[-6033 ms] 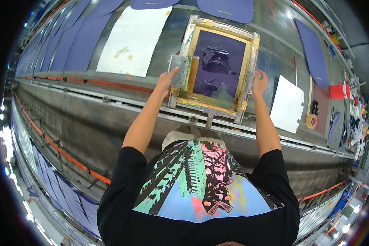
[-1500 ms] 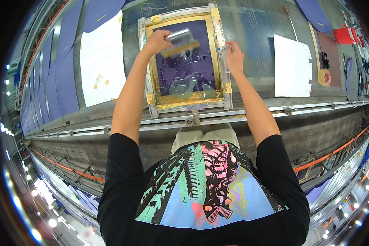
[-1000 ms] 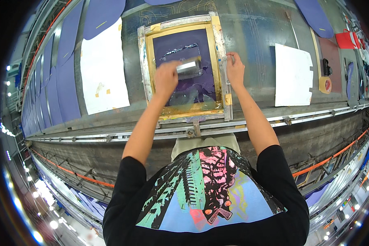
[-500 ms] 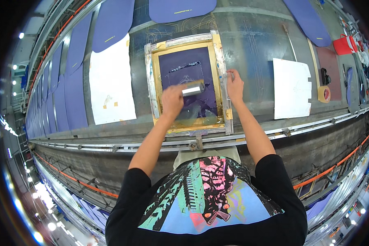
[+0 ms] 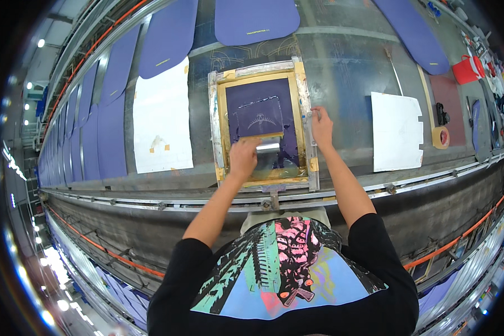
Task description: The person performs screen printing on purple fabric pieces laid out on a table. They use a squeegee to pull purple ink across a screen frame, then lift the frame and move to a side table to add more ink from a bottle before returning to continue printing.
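Observation:
A screen-printing frame point(image 5: 214, 120) lies flat on the long table in front of me, its mesh point(image 5: 252, 95) dark purple inside a yellow-taped border. My left hand point(image 5: 242, 158) is closed around one end of a squeegee point(image 5: 269, 147), which rests across the lower half of the mesh. A pale crown-like design shows on the mesh just beyond the squeegee, and glossy ink patches lie to its right. At the frame's right rail, my right hand point(image 5: 321, 126) has its fingers bent over the edge, gripping it.
Purple flat panels point(image 5: 257, 22) lie beyond the frame and in rows at left. A white sheet point(image 5: 162, 120) is left of the frame, another white board point(image 5: 396, 131) to the right. Farther right are a tape roll point(image 5: 441, 138) and a red container point(image 5: 468, 70). A metal rail point(image 5: 207, 203) runs along the near edge.
My left hand has drawn the squeegee toward me over the mesh, uncovering the pale design. The right hand stays at the frame's right rail. The whole view has shifted slightly.

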The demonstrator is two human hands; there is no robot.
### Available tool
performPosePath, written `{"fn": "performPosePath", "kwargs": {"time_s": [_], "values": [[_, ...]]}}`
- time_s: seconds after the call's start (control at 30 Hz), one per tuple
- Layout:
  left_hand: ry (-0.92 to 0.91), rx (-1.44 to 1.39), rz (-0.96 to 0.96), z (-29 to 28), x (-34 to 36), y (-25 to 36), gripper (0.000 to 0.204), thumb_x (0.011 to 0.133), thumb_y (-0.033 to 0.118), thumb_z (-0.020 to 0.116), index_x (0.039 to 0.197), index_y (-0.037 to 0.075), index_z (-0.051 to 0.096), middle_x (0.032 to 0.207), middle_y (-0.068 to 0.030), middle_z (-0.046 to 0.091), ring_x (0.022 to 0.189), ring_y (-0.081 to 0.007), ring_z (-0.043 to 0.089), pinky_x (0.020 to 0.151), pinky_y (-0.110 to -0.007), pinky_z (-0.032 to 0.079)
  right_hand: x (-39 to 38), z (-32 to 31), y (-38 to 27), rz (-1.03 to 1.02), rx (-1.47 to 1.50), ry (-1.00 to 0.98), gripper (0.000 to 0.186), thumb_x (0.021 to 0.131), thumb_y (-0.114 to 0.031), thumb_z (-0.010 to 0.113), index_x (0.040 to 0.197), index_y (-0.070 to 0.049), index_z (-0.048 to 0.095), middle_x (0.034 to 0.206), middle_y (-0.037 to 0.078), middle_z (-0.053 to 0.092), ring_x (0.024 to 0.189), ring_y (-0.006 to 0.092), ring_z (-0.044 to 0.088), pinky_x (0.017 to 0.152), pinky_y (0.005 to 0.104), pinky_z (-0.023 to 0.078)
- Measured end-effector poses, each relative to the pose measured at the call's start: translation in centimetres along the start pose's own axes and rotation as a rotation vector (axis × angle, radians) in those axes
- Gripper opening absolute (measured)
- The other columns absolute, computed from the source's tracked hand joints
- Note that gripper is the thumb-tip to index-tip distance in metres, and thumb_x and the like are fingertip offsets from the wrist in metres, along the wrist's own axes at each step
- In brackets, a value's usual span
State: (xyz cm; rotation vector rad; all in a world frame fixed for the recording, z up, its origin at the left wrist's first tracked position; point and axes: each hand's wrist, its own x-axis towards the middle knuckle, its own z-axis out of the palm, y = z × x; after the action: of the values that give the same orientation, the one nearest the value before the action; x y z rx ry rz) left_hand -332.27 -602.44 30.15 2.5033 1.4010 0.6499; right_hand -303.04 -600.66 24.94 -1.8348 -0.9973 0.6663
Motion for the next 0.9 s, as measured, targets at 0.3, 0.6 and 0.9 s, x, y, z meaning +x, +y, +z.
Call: {"fn": "performPosePath", "kwargs": {"time_s": [0.3, 0.6, 0.9], "values": [[0.106, -0.037, -0.091, -0.7, 7.3, -3.2, 0.039, 0.078, -0.005, 0.067, 0.112, 0.012, 0.076, 0.114, -0.0071, 0.076, 0.105, -0.0322, 0.068, 0.090, -0.045, 0.055, 1.2, 0.6, 0.4, 0.115, 0.123, -0.175, 0.021, 0.103, -0.023, 0.058, 0.115, -0.010, 0.069, 0.079, 0.017, 0.065, 0.076, 0.0291, 0.063, 0.074, 0.0425, 0.048], [0.248, 0.004, 0.067, -6.0, -5.9, 0.0, 0.049, 0.074, -0.007, 0.069, 0.119, 0.011, 0.074, 0.125, -0.0095, 0.074, 0.109, -0.0321, 0.070, 0.094, -0.044, 0.056, -1.7, -1.1, -7.5, -0.003, 0.124, -0.073, 0.021, 0.105, -0.021, 0.058, 0.117, -0.008, 0.070, 0.067, 0.002, 0.055, 0.058, 0.0127, 0.051, 0.057, 0.0334, 0.041], [0.215, -0.306, -0.225, -20.7, -15.6, -17.2, 0.048, 0.076, -0.005, 0.068, 0.121, 0.010, 0.074, 0.121, -0.0115, 0.074, 0.100, -0.0309, 0.073, 0.088, -0.041, 0.057, -13.0, 18.5, -23.8, -0.025, 0.414, -0.238, 0.019, 0.107, -0.020, 0.055, 0.113, -0.007, 0.067, 0.065, -0.004, 0.047, 0.051, 0.0051, 0.040, 0.045, 0.0265, 0.031]]}}
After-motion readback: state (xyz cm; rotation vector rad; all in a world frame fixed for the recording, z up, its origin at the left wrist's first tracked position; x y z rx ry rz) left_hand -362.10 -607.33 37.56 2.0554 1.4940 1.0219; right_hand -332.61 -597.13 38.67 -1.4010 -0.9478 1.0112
